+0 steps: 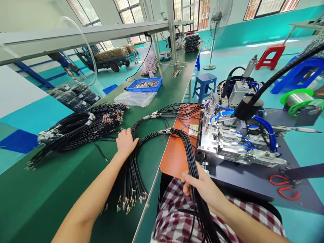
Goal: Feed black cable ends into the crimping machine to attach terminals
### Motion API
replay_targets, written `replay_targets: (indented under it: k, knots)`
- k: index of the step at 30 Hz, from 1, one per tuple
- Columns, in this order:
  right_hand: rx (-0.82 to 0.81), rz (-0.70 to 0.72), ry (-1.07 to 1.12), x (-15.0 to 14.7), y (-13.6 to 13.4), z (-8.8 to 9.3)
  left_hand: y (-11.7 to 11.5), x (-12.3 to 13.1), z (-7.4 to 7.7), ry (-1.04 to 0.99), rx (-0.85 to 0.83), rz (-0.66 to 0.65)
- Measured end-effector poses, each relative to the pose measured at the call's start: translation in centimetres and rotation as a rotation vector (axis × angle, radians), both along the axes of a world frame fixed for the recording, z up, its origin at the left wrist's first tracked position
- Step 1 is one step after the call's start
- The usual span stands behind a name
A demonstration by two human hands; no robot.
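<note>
Our left hand (126, 143) is palm-down on cables, arm extended; can't tell if it's gripping. Our right hand (198, 180), lower, is wrapped round the black cable bundle (189, 150), which arcs over to the left hand. Cable pile (73, 130) left of that. Beyond the left hand: blue tray (145, 89) of small metal parts, clear bag (149, 64) of small pieces behind.

pretty bright in here tbh, glossy teal floor (301, 222), white-and-teal wall (286, 27), windows (129, 17), red stool (274, 50), standing fan (217, 17)
</note>
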State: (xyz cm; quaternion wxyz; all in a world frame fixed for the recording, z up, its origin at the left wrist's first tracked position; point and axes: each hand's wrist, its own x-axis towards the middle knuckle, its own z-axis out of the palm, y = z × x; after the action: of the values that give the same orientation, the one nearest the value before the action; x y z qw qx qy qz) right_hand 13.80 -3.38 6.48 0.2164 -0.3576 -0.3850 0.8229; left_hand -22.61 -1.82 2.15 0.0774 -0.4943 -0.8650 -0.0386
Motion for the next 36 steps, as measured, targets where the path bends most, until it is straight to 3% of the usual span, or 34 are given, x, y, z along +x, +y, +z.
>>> replay_targets:
  k: [2, 5, 8, 12, 15, 18, 21, 26, 29, 36]
  knots:
    - [-0.004, -0.012, 0.032, -0.2, -0.1, 0.0, -0.6, -2.3, -0.1, -0.08, -0.054, 0.09]
    - [0.009, -0.009, 0.122, -1.9, 0.5, 0.1, -0.1, -4.8, 0.0, -0.186, -0.108, 0.099]
    - [0.034, 0.026, 0.242, -5.0, 1.6, -0.2, 0.9, -6.1, 0.9, -0.194, -0.068, 0.1]
    - [-0.034, 0.041, 0.364, -10.3, 2.0, -2.3, 1.6, -6.7, 2.0, -0.178, -0.021, 0.093]
    - [-0.125, -0.133, 0.255, -13.0, 1.4, -4.8, 1.4, -6.6, 1.1, -0.225, -0.065, 0.078]
    - [-0.132, -0.207, 0.185, -13.4, 0.7, -6.4, 0.8, -6.5, -0.6, -0.287, -0.095, 0.055]
    - [-0.124, -0.229, 0.154, -12.7, 0.3, -6.8, 0.4, -6.7, -1.7, -0.336, -0.083, 0.04]
    - [-0.168, -0.237, 0.158, -12.4, 0.0, -6.5, 0.7, -6.9, -2.0, -0.38, -0.069, 0.017]
    - [-0.203, -0.226, 0.178, -12.8, -0.5, -6.6, 1.2, -7.6, -0.7, -0.364, -0.068, 0.001]
    - [-0.278, -0.194, 0.228, -13.4, -1.4, -6.5, 2.7, -12.0, 5.8, -0.183, -0.065, -0.139]
